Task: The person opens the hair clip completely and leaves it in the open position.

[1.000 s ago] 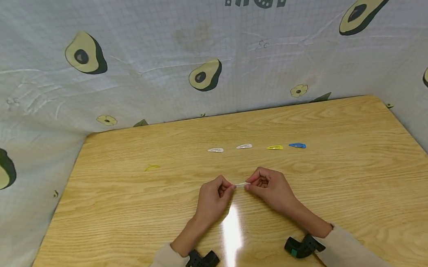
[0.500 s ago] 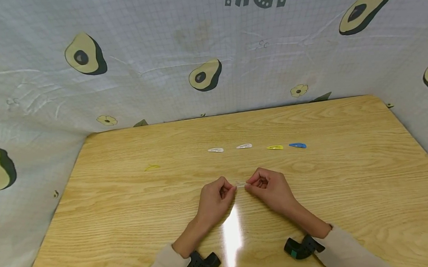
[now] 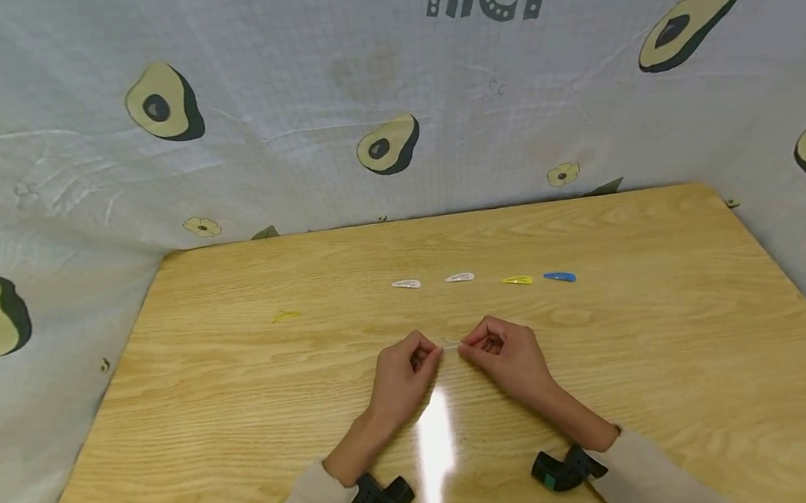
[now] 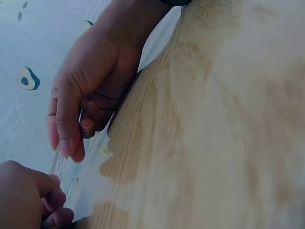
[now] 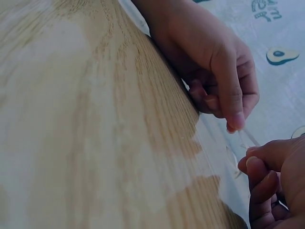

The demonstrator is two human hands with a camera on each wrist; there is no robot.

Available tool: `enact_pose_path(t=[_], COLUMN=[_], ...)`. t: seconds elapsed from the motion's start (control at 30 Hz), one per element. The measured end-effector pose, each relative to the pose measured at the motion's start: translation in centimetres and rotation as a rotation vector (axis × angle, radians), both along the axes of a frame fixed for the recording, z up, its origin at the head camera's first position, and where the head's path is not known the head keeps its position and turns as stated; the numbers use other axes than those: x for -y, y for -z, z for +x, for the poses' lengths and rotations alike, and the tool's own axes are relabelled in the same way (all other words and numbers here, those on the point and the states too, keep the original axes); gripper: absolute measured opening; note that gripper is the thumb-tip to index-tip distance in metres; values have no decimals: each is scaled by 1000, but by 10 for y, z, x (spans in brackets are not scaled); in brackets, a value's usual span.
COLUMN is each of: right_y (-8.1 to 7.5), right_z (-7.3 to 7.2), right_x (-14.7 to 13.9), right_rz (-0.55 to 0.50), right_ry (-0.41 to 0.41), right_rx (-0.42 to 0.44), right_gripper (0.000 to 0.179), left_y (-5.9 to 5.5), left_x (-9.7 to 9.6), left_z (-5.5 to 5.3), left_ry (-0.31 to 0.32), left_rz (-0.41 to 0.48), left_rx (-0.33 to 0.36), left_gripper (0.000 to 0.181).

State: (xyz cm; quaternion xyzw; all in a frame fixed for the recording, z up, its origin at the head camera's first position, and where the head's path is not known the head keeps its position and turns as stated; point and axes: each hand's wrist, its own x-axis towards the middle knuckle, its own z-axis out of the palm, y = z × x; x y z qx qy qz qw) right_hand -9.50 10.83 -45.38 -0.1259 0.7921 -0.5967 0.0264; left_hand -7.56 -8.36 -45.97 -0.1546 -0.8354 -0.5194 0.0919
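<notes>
Both hands met low over the middle of the wooden table (image 3: 247,415). Left hand (image 3: 402,375) had its fingers curled, thumb and forefinger pinching one end of a small clear hair clip (image 3: 451,345). Right hand (image 3: 505,357) was curled likewise, pinching the other end. The clip spanned the short gap between the two sets of fingertips, just above the tabletop; whether it touched the wood could not be told.

From the left wrist camera, the left hand (image 4: 83,100) pinched the pale clip (image 4: 56,161) at its upper end, with the right hand (image 4: 28,198) closed on the lower end. From the right wrist camera, the right hand (image 5: 214,71) held the thin clip (image 5: 248,139) and the left hand (image 5: 276,186) met it from below.

Beyond the hands lay a row of four clips, well apart from them: two white clips (image 3: 406,284) (image 3: 459,277), a yellow clip (image 3: 517,280), a blue clip (image 3: 560,276). Another yellow clip (image 3: 285,315) lay alone off to the left. An avocado-print sheet (image 3: 382,141) hung behind the table.
</notes>
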Motion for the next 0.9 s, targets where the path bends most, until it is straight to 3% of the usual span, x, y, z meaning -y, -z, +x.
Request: enact_pose_path(t=[0.3,0.5,0.9], right_y=[-1,-3,-6], right_z=[-4,-10,-27], right_x=[13,28,55], right_rz=[-2,-20,-13], right_ry=[16,15,32], right_rx=[-85,-133,-208], right_gripper=[7,5,5], left_y=[-2,-6,-11], left_x=[8,18,41], left_z=[-2,-5,-15], left_ry=[-58,-122,-189], left_rz=[71,50,40], left_rx=[-23,-62,-34], left_gripper=[5,6,8])
